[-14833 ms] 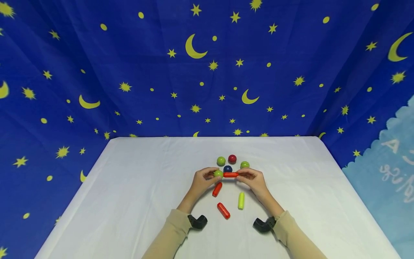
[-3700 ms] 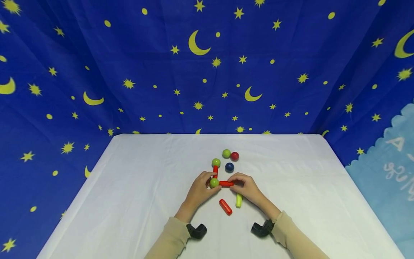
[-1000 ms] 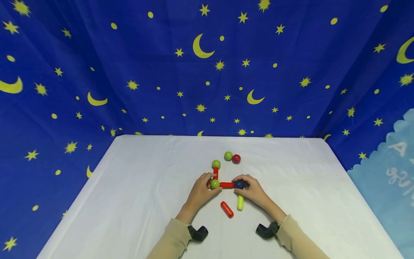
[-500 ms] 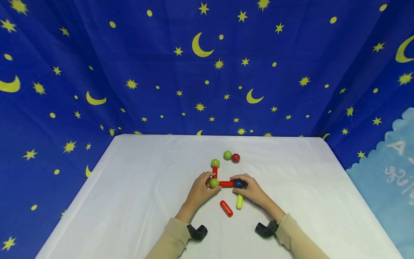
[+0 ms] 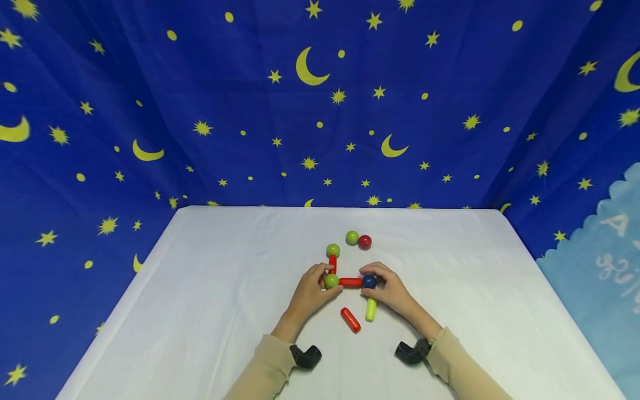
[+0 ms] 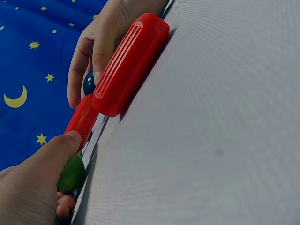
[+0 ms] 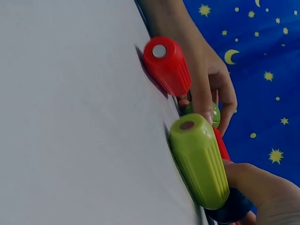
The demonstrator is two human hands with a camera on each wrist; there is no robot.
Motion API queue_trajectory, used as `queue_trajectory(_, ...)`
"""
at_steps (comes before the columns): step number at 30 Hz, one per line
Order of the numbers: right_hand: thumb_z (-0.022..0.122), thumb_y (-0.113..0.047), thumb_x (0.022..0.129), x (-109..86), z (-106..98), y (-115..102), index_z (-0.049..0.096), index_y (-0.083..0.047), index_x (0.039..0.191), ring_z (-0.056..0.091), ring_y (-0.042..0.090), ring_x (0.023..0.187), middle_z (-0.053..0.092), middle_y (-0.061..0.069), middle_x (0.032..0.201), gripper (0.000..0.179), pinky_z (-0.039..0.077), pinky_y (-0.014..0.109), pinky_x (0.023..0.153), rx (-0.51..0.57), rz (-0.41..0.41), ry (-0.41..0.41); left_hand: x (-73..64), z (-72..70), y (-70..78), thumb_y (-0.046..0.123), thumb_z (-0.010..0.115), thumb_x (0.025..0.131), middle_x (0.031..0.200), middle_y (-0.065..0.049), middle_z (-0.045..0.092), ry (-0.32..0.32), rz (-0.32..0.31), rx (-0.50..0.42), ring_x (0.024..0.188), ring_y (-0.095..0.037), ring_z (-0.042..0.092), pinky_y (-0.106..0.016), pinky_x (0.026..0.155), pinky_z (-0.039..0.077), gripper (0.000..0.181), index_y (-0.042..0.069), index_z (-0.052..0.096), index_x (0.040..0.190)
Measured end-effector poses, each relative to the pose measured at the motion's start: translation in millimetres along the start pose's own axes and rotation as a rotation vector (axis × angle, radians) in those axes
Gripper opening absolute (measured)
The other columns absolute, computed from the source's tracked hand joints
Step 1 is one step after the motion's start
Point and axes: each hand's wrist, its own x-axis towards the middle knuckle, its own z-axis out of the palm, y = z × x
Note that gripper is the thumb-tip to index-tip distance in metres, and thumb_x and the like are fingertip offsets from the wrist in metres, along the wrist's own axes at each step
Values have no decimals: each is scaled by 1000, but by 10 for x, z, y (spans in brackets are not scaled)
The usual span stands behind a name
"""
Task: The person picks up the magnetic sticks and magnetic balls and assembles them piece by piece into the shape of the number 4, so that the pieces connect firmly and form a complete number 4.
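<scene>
My left hand [image 5: 306, 295] holds a green ball [image 5: 332, 281] between thumb and fingers. From this ball a red magnetic rod [image 5: 351, 282] runs right to a dark blue ball [image 5: 369, 281], which my right hand [image 5: 394, 290] grips with thumb and fingertips. A second red rod [image 5: 333, 263] leads away from the held green ball to another green ball [image 5: 333, 250]. Just below the blue ball lies a yellow-green rod [image 5: 370, 311], its upper end close to my right thumb. In the right wrist view, a loose red rod [image 7: 168, 68] shows a metal disc in its end.
Beyond the hands, a green ball [image 5: 352, 238] and a red ball [image 5: 365, 242] lie side by side on the white-covered table [image 5: 240, 250]. The loose red rod rests between my forearms. A blue star-patterned curtain [image 5: 270, 111] hangs behind the table.
Since 3.7 s ago, my right hand has gone from the red rod to the blue ball, now at that rod's right end. Earlier still, the second red rod and far green ball lay apart.
</scene>
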Motion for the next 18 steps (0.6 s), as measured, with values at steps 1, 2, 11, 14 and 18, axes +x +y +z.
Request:
queue_trajectory(1,77,-1,74,-12,-5,-45,62,4,116,56,28,107,61,19,116,44,43,19,89,-5,-5,13,0,0,-1,28,79,77,79,1,51,-1,-1,2,66,-5,42,-16,59,38,43,9,62,111)
queue_trajectory(2,77,0,74,-28,-12,-94,61,6,115,55,29,106,60,19,116,44,45,22,87,-9,-9,31,-1,-3,0,28,79,77,79,1,51,-1,-1,2,66,-5,42,-16,59,38,43,9,62,112)
queue_trajectory(11,77,10,68,-310,-7,-241,62,10,107,52,32,92,59,21,103,42,47,28,73,-41,-94,331,11,3,9,28,79,77,79,1,51,1,-4,-5,67,-6,43,-17,60,39,43,10,62,112)
queue_trajectory(14,77,10,67,-395,11,-260,63,9,106,53,31,90,60,20,100,41,47,28,73,-42,-104,321,8,0,5,28,79,77,80,1,51,3,-8,-3,67,-6,43,-17,60,39,44,10,62,112)
queue_trajectory(18,78,6,68,-477,29,-291,64,7,106,55,32,89,61,19,100,40,49,28,74,-63,-112,244,-3,0,3,29,79,77,79,0,51,-2,-5,-6,67,-5,42,-17,60,38,44,9,62,112)
